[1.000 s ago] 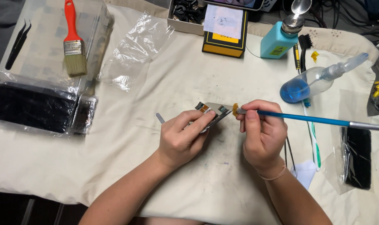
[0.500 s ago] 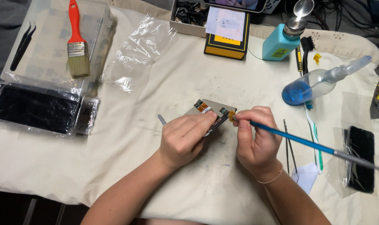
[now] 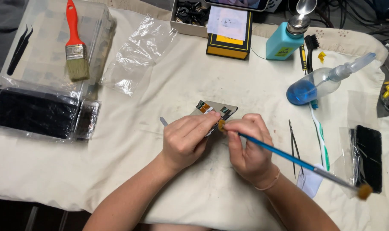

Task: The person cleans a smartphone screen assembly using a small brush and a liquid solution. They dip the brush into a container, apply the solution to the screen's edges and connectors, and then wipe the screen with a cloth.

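My left hand presses down on a small grey phone panel with orange flex strips, which lies on the cream cloth. My right hand grips a thin blue-handled brush near its bristle end. The brown bristle tip touches the panel's lower edge right beside my left fingertips. The brush handle slants down to the right and ends in a second brown tuft. A thin grey tool pokes out from under my left hand.
Tweezers, a toothbrush and a clear bottle of blue liquid lie right of my hands. A bagged black screen sits far right. A teal dispenser bottle, a yellow-black box, a plastic bag, a red-handled paintbrush and wrapped screens stand behind and left.
My right hand has shifted left and down, bringing the bristle tip from the panel's right corner to its lower edge. The brush handle has swung from nearly level to slanting down-right.
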